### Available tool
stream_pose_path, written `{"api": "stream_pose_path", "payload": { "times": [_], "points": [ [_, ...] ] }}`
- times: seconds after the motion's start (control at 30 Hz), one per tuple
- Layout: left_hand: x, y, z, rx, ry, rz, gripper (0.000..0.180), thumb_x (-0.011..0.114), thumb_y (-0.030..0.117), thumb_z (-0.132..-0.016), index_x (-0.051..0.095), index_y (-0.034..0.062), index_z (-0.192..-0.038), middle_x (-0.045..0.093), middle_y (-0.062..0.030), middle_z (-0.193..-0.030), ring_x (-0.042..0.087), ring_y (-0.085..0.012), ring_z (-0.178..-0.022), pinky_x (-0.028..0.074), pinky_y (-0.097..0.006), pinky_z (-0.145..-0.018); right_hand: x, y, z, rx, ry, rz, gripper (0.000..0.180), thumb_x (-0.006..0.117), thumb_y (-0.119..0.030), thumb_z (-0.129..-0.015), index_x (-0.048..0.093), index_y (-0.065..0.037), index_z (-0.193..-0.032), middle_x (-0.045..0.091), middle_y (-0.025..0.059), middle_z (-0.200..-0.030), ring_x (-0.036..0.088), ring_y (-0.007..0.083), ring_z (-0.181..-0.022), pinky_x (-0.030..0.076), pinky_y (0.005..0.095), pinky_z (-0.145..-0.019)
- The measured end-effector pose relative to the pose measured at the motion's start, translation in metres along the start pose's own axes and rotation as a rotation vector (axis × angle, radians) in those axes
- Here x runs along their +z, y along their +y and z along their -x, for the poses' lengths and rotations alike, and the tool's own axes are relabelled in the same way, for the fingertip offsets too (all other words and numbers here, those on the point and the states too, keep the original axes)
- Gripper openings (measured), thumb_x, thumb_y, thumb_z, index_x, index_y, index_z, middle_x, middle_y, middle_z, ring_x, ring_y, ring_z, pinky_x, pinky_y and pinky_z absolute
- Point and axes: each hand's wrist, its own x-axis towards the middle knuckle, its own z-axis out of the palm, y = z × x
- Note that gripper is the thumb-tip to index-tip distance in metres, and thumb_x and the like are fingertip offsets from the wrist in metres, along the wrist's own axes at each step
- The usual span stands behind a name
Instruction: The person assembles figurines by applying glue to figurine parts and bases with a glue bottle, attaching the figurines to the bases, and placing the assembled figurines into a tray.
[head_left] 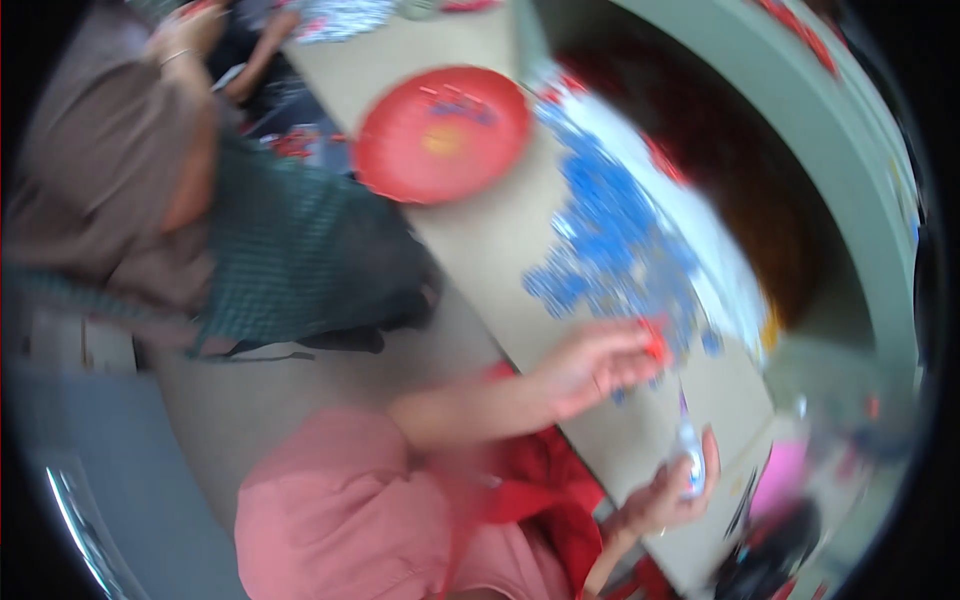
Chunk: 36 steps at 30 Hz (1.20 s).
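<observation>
My left hand (608, 362) is closed, with a small red piece (655, 342) pinched at its fingertips. The piece is blurred, and its exact kind does not show. To the right and nearer, my right hand (672, 497) is wrapped round a small white squeeze bottle (690, 462) with a thin dark nozzle tip pointing up and away. The nozzle is a short way from the red piece, and the two look apart. Just beyond my left hand, a spread heap of small blue and clear parts (610, 215) lies on the pale table (500, 275).
A red round tray (400, 150) holding a few small pieces stands farther back on the table. A white sheet (715, 245) and a pale green curved rim (850, 210) border the heap on the right. A co-worker (110, 180) sits at the left. A pink item (778, 478) lies at lower right.
</observation>
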Motion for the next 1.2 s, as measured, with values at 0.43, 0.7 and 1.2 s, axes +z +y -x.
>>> {"api": "stream_pose_path", "payload": {
  "times": [0.43, 0.7, 1.2],
  "points": [
    [-0.021, 0.004, 0.017, -0.009, 0.108, -0.130, 0.025, 0.051, 0.014, -0.086, 0.051, 0.0040, -0.109, 0.059, -0.0098, -0.102, 0.057, -0.0226, -0.099, 0.046, -0.033, -0.084, -0.005, 0.005, -0.011, 0.425, -0.267, -0.354, 0.049, 0.055, -0.016, -0.074, 0.045, 0.006, -0.117, 0.057, 0.0146, -0.086, 0.058, 0.0206, -0.067, 0.050, 0.0297, -0.059],
    [-0.025, -0.007, -0.024, 0.073, 0.105, -0.217, 0.020, 0.051, 0.011, -0.085, 0.053, 0.0016, -0.102, 0.060, -0.0122, -0.099, 0.057, -0.0251, -0.098, 0.044, -0.037, -0.088, -0.011, 0.030, -0.026, 0.653, -0.408, -0.471, 0.025, 0.052, 0.009, -0.071, 0.047, -0.002, -0.094, 0.057, 0.0110, -0.082, 0.059, 0.0205, -0.073, 0.051, 0.0314, -0.067],
    [-0.044, 0.031, 0.018, 0.142, 0.086, -0.076, 0.025, 0.050, 0.014, -0.086, 0.053, -0.0015, -0.105, 0.057, -0.0125, -0.104, 0.055, -0.0240, -0.101, 0.046, -0.035, -0.087, 0.043, 0.021, -0.023, -0.203, -0.586, 0.556, 0.026, 0.069, -0.006, -0.066, 0.060, 0.000, -0.090, 0.062, 0.0084, -0.086, 0.060, 0.0171, -0.071, 0.049, 0.0278, -0.065]
  ]
}}
